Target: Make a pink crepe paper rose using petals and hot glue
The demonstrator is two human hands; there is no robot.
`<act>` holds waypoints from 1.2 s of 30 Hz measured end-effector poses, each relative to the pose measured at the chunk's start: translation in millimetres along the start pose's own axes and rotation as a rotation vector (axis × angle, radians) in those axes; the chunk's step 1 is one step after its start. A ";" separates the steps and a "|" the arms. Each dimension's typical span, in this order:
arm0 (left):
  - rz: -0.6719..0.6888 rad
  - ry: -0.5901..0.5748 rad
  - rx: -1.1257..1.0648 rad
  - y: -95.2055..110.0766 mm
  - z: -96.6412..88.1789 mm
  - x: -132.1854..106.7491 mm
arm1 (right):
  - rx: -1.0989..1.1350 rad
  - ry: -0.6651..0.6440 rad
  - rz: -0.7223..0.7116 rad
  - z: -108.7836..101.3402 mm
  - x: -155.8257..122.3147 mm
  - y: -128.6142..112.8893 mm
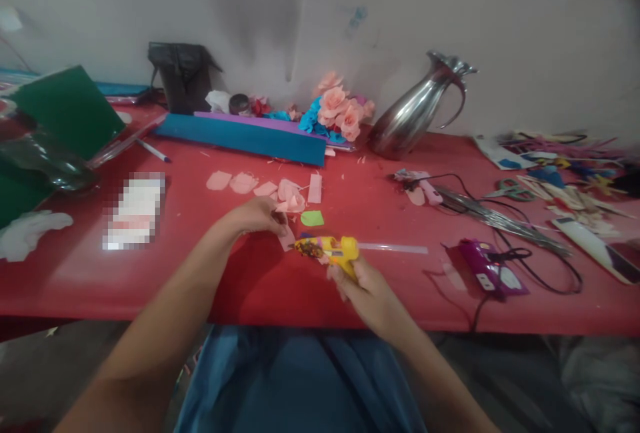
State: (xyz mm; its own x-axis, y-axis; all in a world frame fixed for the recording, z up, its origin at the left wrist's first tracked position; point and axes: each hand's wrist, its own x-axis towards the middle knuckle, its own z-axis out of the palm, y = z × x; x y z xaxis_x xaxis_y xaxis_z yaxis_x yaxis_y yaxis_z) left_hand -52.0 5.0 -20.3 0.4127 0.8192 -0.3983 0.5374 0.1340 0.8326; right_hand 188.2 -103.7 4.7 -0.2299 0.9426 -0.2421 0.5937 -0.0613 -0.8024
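My right hand [357, 279] is wrapped round the handle of a yellow hot glue gun [340, 251], with a clear glue stick [395, 247] poking out of its back. The gun's dark, smeared nozzle points left. Between the fingers of my left hand [263, 216] is a small pink paper piece [287, 238], its lower edge right by the nozzle tip. Just beyond that hand lie several pink paper petals [244, 183] and a partly shaped pink paper flower [291, 196]. A green paper piece [313, 218] rests above the gun.
Along the wall are pink paper flowers [340, 109], rolled blue paper [240, 138] and a leaning metal jug [420, 106]. To the right lie a purple power strip [490, 267] with black cables, wires [505, 219], scissors [510, 190] and a phone [597, 249]. A plastic bottle [50, 159] lies left.
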 end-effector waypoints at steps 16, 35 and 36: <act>0.039 -0.025 -0.031 4.6 1.4 -5.4 | -0.123 0.019 -0.004 7.2 4.4 -6.4; 0.069 -0.009 -0.063 -0.7 4.8 -0.9 | -0.152 0.023 -0.005 3.3 8.7 -4.5; 0.068 -0.011 -0.062 0.2 4.7 -1.6 | -0.159 0.030 -0.003 3.1 8.9 -3.7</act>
State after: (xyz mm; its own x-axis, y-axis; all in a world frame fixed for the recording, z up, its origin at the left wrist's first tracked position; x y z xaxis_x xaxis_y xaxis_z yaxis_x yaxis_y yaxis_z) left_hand -49.1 1.1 -21.4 0.4550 0.8212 -0.3444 0.4619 0.1130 0.8797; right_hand 181.5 -96.1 3.9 -0.2104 0.9521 -0.2217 0.7084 -0.0078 -0.7057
